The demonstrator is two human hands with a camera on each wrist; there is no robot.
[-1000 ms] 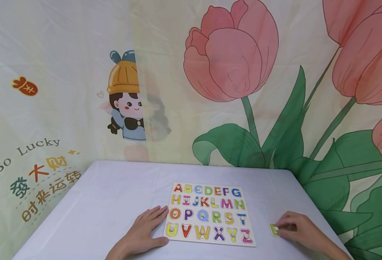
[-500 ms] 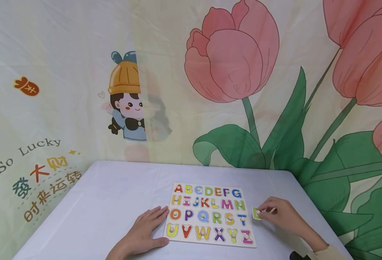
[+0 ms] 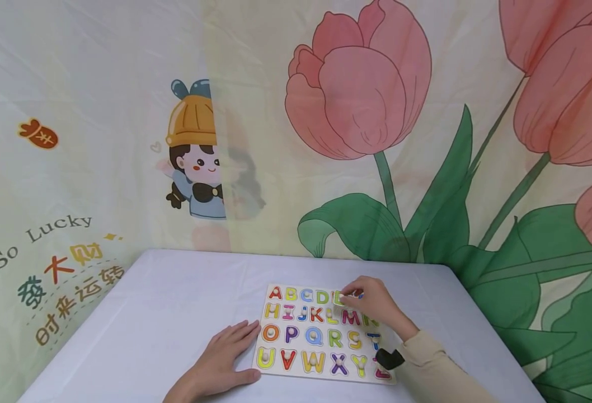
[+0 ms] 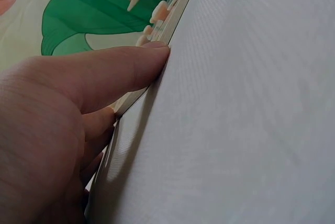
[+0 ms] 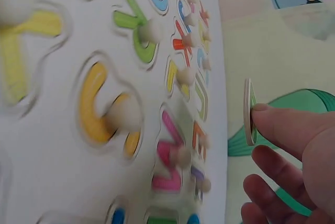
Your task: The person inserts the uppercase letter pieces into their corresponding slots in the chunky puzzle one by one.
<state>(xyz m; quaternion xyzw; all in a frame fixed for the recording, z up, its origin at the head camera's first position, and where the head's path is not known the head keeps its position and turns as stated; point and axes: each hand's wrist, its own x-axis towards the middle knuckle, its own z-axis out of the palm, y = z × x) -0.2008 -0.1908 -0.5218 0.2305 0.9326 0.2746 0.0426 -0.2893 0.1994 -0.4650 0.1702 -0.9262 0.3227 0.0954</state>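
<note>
A white alphabet puzzle board (image 3: 326, 375) lies on the table, its colourful letters carrying small round knobs. The green D spot (image 3: 322, 297) in its top row shows no knob. My right hand (image 3: 374, 302) pinches a green letter piece (image 3: 339, 298), apparently the D, between thumb and fingers. In the right wrist view the piece (image 5: 248, 111) is seen edge-on, raised off the board. My left hand (image 3: 220, 352) rests flat at the board's left edge, fingers extended. Its thumb (image 4: 120, 72) touches the board's side in the left wrist view. My right hand covers the letters around F and G.
A white cloth covers the table (image 3: 175, 296). Behind it hangs a curtain (image 3: 255, 112) printed with tulips and a cartoon child. A black object (image 3: 389, 359) sits at my right sleeve (image 3: 432, 358), over the board's lower right corner.
My right hand has carried the green letter piece from the table right of the board leftward and away from me, over the top row. My left hand has stayed in place.
</note>
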